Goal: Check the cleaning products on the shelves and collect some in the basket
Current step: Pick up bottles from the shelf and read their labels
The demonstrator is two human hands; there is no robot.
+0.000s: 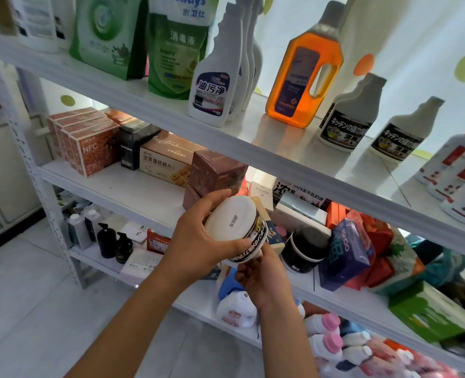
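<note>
I hold a white bottle with a black label (239, 229) tipped over so that its oval base faces me. My left hand (198, 241) grips it around the base end. My right hand (264, 276) grips it from below, near the label. Both hands are in front of the second shelf (122, 189). On the top shelf (294, 143) stand two matching white bottles with black labels (348, 118), an orange liquid bottle (305, 69), white spray-type bottles (217, 77) and green refill pouches (176, 47). No basket is in view.
Boxes of food (89, 148) fill the second shelf. A black tub (305, 249), a blue tissue pack (345, 255) and dark pump bottles (114, 241) sit lower down. Pink-capped bottles (332, 342) lie at the bottom right. White floor tiles (35, 309) spread to the left.
</note>
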